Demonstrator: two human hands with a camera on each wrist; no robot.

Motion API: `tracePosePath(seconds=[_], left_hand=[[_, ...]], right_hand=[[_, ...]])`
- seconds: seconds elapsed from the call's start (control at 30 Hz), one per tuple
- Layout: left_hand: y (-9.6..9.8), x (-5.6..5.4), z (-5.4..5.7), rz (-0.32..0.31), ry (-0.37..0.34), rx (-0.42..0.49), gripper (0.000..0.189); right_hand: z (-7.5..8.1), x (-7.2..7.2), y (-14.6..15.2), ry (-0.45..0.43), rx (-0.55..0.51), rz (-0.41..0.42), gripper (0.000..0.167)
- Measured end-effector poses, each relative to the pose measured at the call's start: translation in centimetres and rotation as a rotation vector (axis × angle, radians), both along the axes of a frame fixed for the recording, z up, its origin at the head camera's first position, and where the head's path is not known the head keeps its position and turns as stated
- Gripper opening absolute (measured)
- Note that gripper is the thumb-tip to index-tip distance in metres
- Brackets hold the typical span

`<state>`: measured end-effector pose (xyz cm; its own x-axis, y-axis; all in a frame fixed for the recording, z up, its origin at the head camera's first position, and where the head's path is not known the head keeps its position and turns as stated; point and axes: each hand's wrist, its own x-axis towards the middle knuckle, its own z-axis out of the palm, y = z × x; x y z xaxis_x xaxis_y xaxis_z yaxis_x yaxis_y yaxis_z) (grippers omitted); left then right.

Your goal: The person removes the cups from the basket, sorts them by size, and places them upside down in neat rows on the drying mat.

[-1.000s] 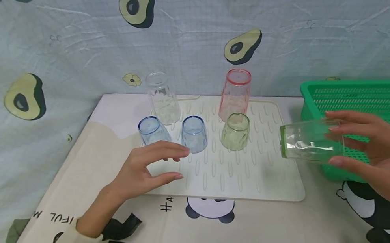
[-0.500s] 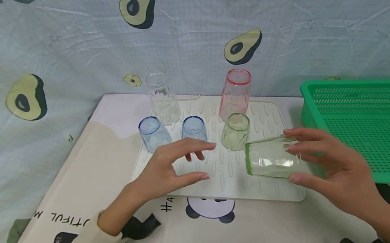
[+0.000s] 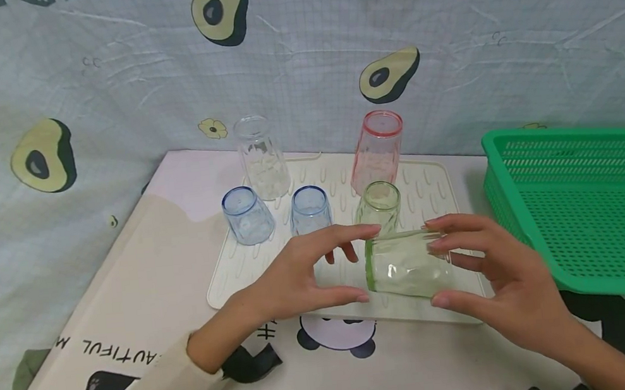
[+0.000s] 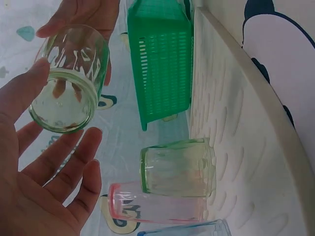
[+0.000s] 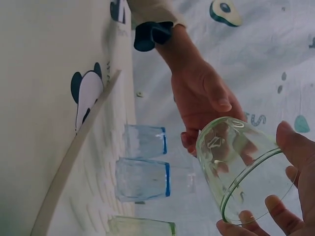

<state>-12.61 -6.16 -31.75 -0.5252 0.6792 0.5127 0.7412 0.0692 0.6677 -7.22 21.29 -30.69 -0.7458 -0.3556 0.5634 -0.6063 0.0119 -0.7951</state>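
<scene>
My right hand (image 3: 505, 283) holds a tall pale green drinking glass (image 3: 405, 264) on its side over the drying board (image 3: 219, 287), pinching it near the open rim between thumb and fingers. The thick green base points left. My left hand (image 3: 304, 278) is spread at that base, thumb below and fingers above, fingertips right at the glass edge. In the left wrist view the left hand (image 4: 44, 172) frames the glass base (image 4: 61, 108). Behind the held glass, a short green glass (image 3: 380, 204) stands upside down, its lower part hidden.
On the board, two short blue glasses (image 3: 248, 217), a tall clear glass (image 3: 263, 162) and a tall pink glass (image 3: 376, 150) stand upside down. A green plastic basket (image 3: 521, 224) sits right of the board. A patterned cloth (image 3: 298, 63) hangs behind.
My right hand has carried the glass leftward from over the basket's edge to above the board. My left hand has moved right to the glass's base.
</scene>
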Motion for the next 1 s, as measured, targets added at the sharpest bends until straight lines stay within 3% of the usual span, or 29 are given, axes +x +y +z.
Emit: tracePosePath(seconds=[0.17, 0.27, 0.4, 0.47, 0.57, 0.67, 0.8, 1.0], left_hand=[[0.7, 0.1, -0.4, -0.003, -0.011, -0.015, 0.072], [0.8, 0.1, -0.6, 0.001, -0.003, -0.001, 0.071], [0.7, 0.0, -0.6, 0.016, 0.034, 0.018, 0.067], [0.6, 0.0, -0.5, 0.021, 0.053, 0.021, 0.065], [0.6, -0.2, -0.3, 0.018, 0.066, 0.032, 0.062], [0.7, -0.3, 0.0, 0.013, 0.072, 0.046, 0.06], [0.9, -0.4, 0.2, -0.001, 0.067, 0.068, 0.058], [1.3, -0.4, 0.5, -0.026, 0.066, 0.089, 0.056]], right_hand=[[-0.1, -0.1, -0.3, 0.008, 0.017, -0.001, 0.058], [0.0, -0.1, -0.4, 0.0, 0.058, 0.001, 0.068], [0.4, -0.3, -0.3, 0.039, 0.238, -0.038, 0.089], [0.5, -0.4, -0.2, 0.081, 0.36, -0.067, 0.091], [0.6, -0.7, -0.2, 0.174, 0.506, -0.092, 0.086], [0.4, -1.0, -0.4, 0.271, 0.585, -0.076, 0.077], [0.0, -1.5, -0.9, 0.375, 0.648, -0.048, 0.067], [-0.4, -1.6, -1.5, 0.425, 0.686, -0.048, 0.062]])
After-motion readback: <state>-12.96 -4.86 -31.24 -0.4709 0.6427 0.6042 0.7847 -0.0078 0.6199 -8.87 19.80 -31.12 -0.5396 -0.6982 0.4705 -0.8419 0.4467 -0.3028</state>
